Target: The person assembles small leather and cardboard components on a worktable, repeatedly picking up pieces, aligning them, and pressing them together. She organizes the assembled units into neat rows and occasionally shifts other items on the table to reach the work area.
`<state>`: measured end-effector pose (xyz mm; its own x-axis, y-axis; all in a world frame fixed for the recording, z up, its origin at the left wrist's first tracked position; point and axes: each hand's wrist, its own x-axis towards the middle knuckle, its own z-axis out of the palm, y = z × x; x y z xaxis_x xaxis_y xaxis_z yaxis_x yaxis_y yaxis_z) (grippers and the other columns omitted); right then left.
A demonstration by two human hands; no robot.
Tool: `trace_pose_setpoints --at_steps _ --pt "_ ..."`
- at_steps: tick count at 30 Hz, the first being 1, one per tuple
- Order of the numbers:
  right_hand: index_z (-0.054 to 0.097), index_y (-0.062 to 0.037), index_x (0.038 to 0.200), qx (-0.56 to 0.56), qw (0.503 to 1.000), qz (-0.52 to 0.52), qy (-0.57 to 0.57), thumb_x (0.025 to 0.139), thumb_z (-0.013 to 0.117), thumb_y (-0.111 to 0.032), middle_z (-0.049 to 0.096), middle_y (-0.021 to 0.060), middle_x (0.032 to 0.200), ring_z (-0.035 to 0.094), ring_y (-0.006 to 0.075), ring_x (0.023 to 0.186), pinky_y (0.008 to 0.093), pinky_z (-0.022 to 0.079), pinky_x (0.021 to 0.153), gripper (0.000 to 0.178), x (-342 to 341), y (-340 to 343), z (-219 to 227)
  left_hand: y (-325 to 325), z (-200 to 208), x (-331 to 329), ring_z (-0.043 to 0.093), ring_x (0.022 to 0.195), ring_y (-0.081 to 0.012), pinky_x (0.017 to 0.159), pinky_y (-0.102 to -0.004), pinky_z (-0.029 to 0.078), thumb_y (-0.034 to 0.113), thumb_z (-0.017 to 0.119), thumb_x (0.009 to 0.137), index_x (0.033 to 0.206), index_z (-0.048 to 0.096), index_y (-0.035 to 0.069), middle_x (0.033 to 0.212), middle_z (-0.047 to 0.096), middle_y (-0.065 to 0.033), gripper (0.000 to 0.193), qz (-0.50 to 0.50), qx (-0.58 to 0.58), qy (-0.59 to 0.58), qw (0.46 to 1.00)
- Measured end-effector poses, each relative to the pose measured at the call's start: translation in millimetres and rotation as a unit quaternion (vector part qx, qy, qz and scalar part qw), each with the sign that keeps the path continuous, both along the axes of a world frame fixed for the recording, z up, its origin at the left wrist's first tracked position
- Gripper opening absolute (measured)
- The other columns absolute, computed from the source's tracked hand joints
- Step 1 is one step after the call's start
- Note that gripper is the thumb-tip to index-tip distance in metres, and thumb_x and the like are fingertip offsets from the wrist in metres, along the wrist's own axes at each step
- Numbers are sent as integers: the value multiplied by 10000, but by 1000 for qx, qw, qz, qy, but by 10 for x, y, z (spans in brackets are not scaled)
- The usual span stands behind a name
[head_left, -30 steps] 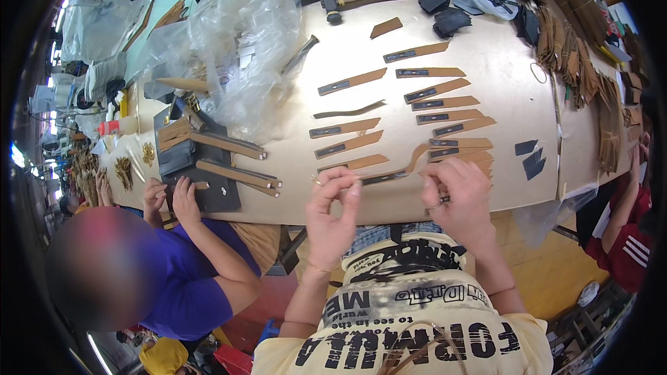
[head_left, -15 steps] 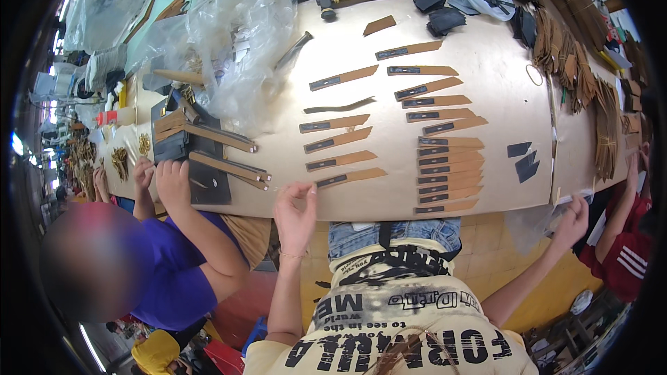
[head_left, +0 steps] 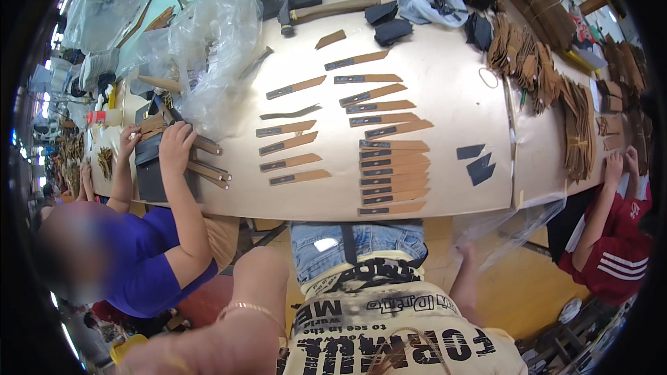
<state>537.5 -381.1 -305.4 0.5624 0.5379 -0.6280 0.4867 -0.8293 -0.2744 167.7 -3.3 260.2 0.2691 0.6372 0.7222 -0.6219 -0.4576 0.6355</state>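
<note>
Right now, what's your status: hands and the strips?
Left hand below table edge, grip unclear. Right hand low beside hanging clear plastic bag, grip unclear. Tan strips in rows on table, neither hand on them.

A long pale table (head_left: 445, 48) carries tan leather strips with dark ends. One set is a tight column (head_left: 392, 173) near the front edge, and the others (head_left: 292, 146) are spread in loose rows to its left and above it. Two dark blue pieces (head_left: 478, 164) lie just beside the column. A hammer (head_left: 326, 8) lies at the far edge, near a grey bag (head_left: 431, 0) of dark bits. Crumpled clear plastic (head_left: 208, 48) heaps up at the far left. Stacks of brown cut pieces (head_left: 577, 125) crowd the right end. A person in a blue shirt (head_left: 149, 264) sits on the left, leaning over a dark block (head_left: 149, 173). A person in a red top (head_left: 615, 250) sits on the right.
</note>
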Motion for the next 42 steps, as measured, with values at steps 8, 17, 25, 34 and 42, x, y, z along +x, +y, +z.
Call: trace_pose_setpoints --at_steps 8,17,25,34,42 --pt "602 59 1199 77 963 -169 -195 786 536 -55 640 297 1158 608 414 1122 454 479 947 434 -56 3 650 -338 277 84 611 963 -149 727 -301 466 113 538 887 1017 633 59 1024 659 -24 170 -90 201 -136 966" --pt "640 1 1178 238 797 -418 -364 1003 549 -286 652 195 1151 625 331 1067 406 499 873 349 209 396 1449 -318 -820 -130 579 1096 -345 916 -449 459 223 629 915 1146 596 -11 1231 569 -245 330 -326 35 105 939" --pt "700 -67 1126 439 825 -68 -350 920 606 -115 626 108 1217 509 302 1195 422 397 1024 232 -895 2107 3093 -104 -2167 357 232 1467 -391 1157 -541 186 456 585 933 1516 281 -6 1583 255 -218 803 79 169 628 755" --pt "659 -245 1282 370 835 352 -208 967 493 -486 343 128 1559 294 310 1444 484 247 1161 429 -1429 3472 3443 -81 -2390 339 142 1501 -369 1192 -561 75 570 528 922 1532 249 -10 1617 185 -198 887 119 131 675 716" --pt "659 -277 1281 325 811 430 -228 958 460 -546 307 116 1585 271 296 1464 482 245 1172 465 -1261 3756 3380 -31 -2553 331 141 1504 -354 1194 -549 76 583 537 910 1535 264 12 1621 194 -174 889 103 119 689 708"
